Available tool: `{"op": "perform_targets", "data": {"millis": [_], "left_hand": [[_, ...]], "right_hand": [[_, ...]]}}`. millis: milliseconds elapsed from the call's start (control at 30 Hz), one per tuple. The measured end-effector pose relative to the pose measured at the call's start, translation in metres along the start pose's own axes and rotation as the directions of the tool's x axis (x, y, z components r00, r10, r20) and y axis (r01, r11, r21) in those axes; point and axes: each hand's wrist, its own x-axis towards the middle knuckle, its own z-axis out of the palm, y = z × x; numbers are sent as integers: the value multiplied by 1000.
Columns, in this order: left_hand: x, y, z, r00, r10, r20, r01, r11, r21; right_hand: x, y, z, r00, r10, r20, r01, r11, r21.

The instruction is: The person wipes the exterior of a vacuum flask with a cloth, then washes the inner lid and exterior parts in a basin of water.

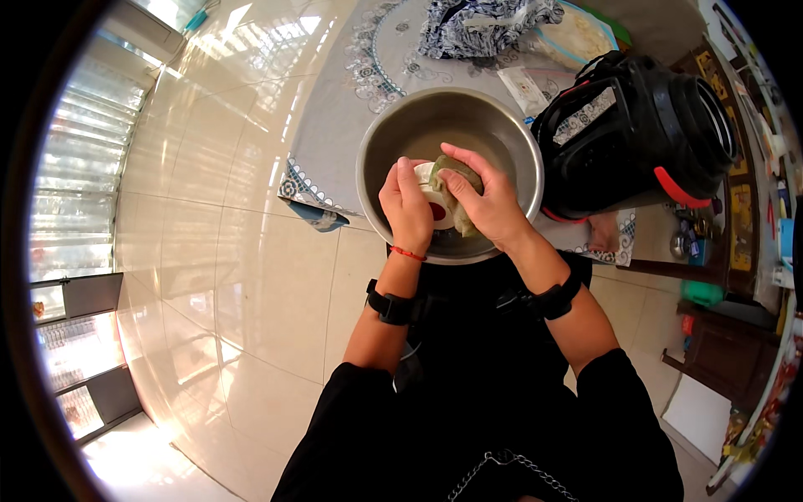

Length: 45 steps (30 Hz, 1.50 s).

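Observation:
Over a metal basin (369,134) with water in it, my left hand (407,205) grips a white, rounded piece with a dark red spot (442,219), whose exact kind I cannot make out. An olive-green cloth (460,191) is bunched in my right hand (492,201) and pressed against that piece. Both hands meet above the middle of the basin, thumbs upward. Parts of the white piece are hidden behind the fingers and the cloth.
A big black vacuum jug (623,155) with red trim stands right of the basin, its mouth uncovered. Behind lie a patterned cloth bundle (477,25) and a bag of pale food (577,35). A grey patterned tablecloth (335,125) covers the table. Wooden cabinets (736,351) line the right.

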Motion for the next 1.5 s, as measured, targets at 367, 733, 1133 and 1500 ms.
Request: {"op": "perform_targets", "data": {"millis": [367,733,1133,1500], "left_hand": [[1,-5,0,1000,14,-27,-14,1000,15],[-4,3,6,985,173,-9,-166,956,242],[4,8,12,964,267,-1,-266,962,63],[14,-3,-15,960,-282,8,276,935,-225]], "right_hand": [[1,5,-12,971,207,117,-229,945,233],[6,0,-12,979,179,96,-197,950,241],[18,12,2,942,53,-332,-15,993,116],[48,49,-30,922,314,-226,-314,949,38]]}}
